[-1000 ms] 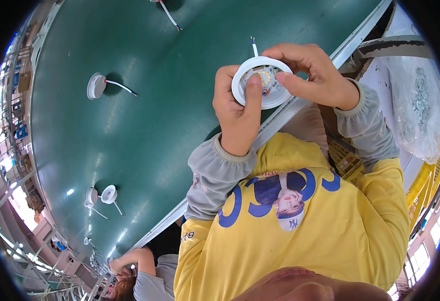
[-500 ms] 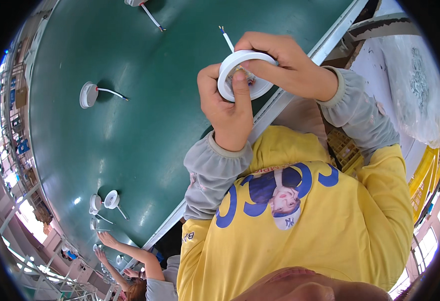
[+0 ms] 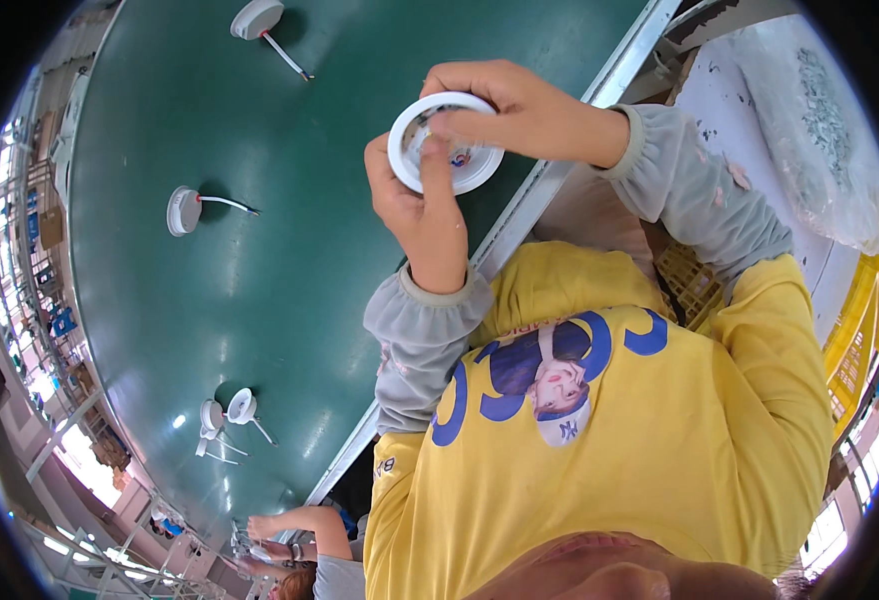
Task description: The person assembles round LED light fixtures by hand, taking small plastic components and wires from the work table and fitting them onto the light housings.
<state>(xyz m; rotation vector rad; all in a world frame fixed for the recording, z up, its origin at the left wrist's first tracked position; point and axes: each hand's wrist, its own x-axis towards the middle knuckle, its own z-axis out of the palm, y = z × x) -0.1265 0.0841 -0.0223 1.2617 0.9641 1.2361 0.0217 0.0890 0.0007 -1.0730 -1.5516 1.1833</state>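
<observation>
Above the green belt [image 3: 259,250], both hands' fingers [image 3: 439,160] clamp a white round lamp housing [image 3: 446,143].

One white round disc [image 3: 446,140] sits in the grip of two hands. Four more white discs with wires lie on the green tabletop [image 3: 259,300]: two singly [image 3: 256,18] [image 3: 183,210], two paired [image 3: 226,410].
</observation>
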